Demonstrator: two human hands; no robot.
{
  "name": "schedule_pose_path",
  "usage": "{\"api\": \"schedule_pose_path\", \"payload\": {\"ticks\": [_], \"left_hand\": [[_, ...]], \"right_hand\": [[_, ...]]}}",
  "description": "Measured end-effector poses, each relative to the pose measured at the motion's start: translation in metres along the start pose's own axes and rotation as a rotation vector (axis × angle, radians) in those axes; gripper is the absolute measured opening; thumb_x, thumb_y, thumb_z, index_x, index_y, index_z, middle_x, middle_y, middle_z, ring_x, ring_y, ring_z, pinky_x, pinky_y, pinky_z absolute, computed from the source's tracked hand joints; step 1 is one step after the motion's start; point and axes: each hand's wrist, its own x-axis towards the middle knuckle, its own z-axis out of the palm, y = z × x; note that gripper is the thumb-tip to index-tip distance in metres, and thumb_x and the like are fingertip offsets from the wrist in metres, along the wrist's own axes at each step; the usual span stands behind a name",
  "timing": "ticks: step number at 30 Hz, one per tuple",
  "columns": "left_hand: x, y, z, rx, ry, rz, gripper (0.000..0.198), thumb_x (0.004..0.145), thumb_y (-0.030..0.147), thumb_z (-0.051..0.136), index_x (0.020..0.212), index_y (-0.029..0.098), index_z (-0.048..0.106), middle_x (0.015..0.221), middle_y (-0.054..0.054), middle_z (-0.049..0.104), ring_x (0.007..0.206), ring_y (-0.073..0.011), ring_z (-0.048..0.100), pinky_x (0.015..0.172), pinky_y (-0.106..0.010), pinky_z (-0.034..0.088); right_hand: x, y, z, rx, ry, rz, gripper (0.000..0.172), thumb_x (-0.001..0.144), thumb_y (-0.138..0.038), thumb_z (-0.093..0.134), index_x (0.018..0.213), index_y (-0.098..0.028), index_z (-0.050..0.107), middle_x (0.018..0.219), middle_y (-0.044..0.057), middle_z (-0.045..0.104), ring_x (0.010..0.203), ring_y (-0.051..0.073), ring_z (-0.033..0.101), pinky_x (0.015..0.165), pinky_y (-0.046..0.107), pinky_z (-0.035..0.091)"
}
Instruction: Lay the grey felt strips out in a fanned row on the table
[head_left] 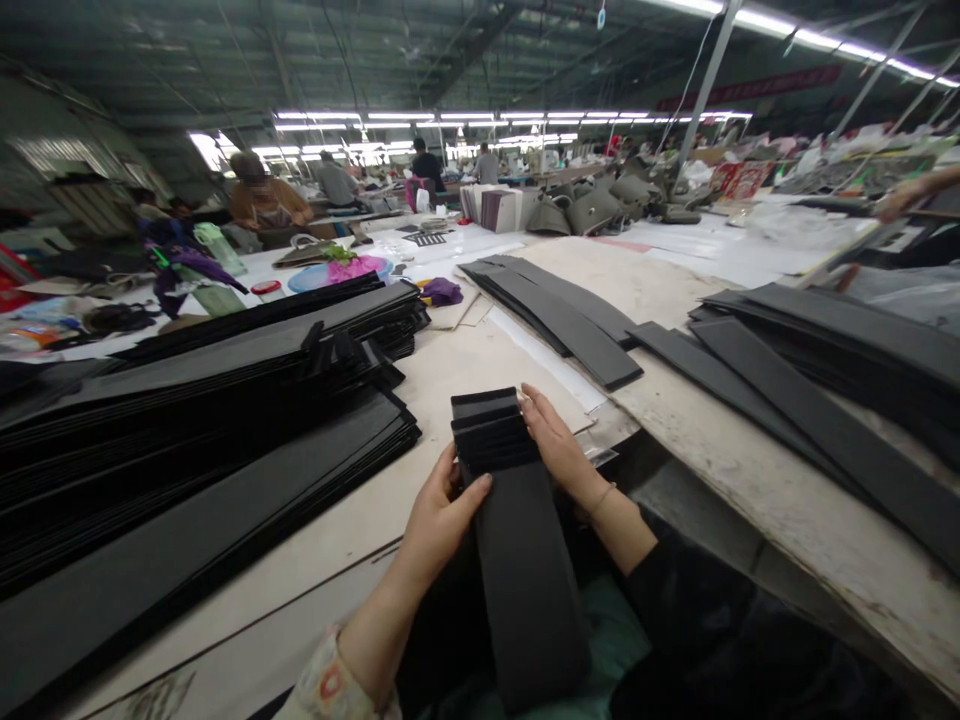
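A stack of long dark grey strips [525, 560] lies between my hands, tilted down toward my lap. Its far ends are staggered like steps, with black edges showing. My left hand [444, 510] grips the stack's left side, thumb on top and fingers partly hidden beneath. Along the right edge, my right hand [555, 440] presses with its fingers close together near the far end. The strips' far end is over the edge of the pale work table [375, 530]. The near end hangs above my lap.
Tall piles of similar black strips [225, 500] cover the table's left side. More grey strips [555, 310] lie ahead, and others [810, 400] at right. A gap separates the right-hand board [750, 500]. A person [266, 195] sits at the back left; another person's hand [907, 195] shows far right.
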Motion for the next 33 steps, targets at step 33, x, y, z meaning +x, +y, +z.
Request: {"api": "schedule_pose_path", "payload": {"ticks": [33], "left_hand": [[-0.008,-0.015,-0.012,-0.357,0.269,-0.073,0.059,0.069,0.035,0.068,0.123,0.029,0.047,0.124,-0.003,0.054,0.112,-0.0225,0.052,0.092,-0.032,0.046]], "right_hand": [[-0.109,0.023,-0.01,0.134,-0.926,0.419,0.052,0.06,-0.039,0.072,0.106,-0.016,0.061,0.091,0.001,0.064,0.084,0.015,0.058,0.075,0.022,0.047]]}}
